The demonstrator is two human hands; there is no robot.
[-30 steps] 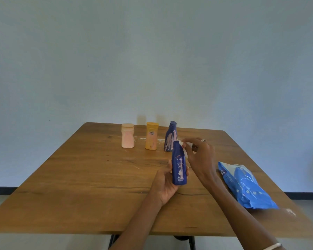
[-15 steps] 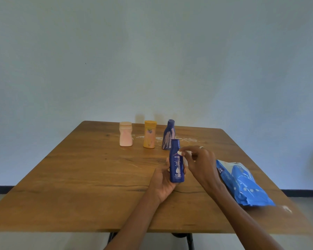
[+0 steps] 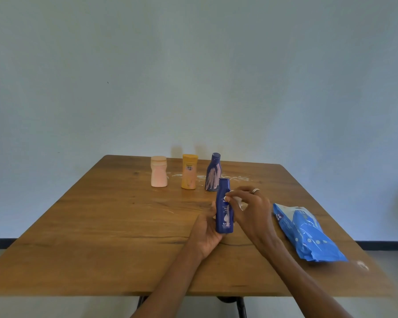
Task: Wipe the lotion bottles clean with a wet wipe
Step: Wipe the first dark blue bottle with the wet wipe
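My left hand [image 3: 206, 235] grips a dark blue lotion bottle [image 3: 224, 213] upright near the table's middle, fingers curled behind its lower half. My right hand [image 3: 251, 210] pinches a white wet wipe [image 3: 239, 201] against the bottle's right side, just below the neck; most of the wipe is hidden by the fingers. Farther back stand three more bottles in a row: a pink one [image 3: 158, 171], a yellow one [image 3: 189, 171] and a dark blue one [image 3: 213, 172] streaked with pale lotion.
A blue wet-wipe pack [image 3: 306, 232] lies on the wooden table [image 3: 101, 226] to the right of my hands. White lotion smears [image 3: 237, 178] mark the tabletop behind the bottle row. A small white scrap [image 3: 362, 265] sits near the right front edge.
My right hand with the wipe has slid down from the bottle's cap to just below its neck. The left hand keeps holding the bottle.
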